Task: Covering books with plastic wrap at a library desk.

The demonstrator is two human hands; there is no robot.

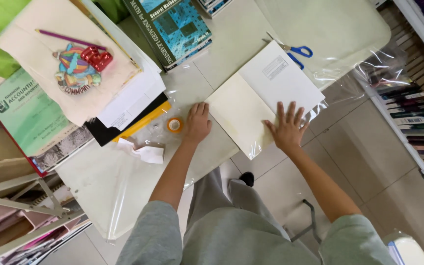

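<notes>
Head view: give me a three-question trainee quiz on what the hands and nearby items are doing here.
1. True or false: the right hand lies flat on the open book.
2. What is nearest the left hand? A) scissors B) tape roll C) pencil
3. What lies under the book?

Key: 1 true; 2 B; 3 a clear plastic sheet spread over the table.

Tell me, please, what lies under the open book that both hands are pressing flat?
Under the open book lies a clear plastic sheet, showing past its edges on the white table. The left hand and right hand press down. What lies beneath its middle is covered.
</notes>
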